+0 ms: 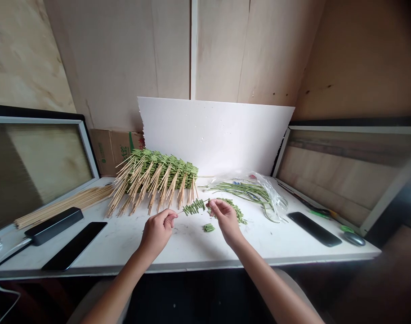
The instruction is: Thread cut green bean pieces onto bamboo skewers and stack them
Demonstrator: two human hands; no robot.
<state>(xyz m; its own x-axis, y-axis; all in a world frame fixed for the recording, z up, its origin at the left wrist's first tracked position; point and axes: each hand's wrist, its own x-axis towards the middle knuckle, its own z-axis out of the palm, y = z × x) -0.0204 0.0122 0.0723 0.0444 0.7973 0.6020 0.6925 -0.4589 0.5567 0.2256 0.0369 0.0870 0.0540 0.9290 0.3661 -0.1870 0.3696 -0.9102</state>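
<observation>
Green stem pcs (194,207) on skewer (180,211), btwn L (161,226) & R hands (222,217).

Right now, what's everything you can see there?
threaded skewer: one, green pieces, between hands
loaded skewers: many, green with tan sticks, stacked back left
bare sticks: many, tan, left
cut pieces: many, green, behind right hand
small cluster: one, green, between forearms
long stalks: several, green, back right
plastic bag: one, clear, around stalks
white board: one, behind table
cardboard box: one, brown, back left
framed panels: two, pale-edged, both sides
black block: one, left, white cable attached
flat slabs: two, dark, one each side
mouse: one, grey, far right
table: one, white, underneath
hands: two, left and right
</observation>
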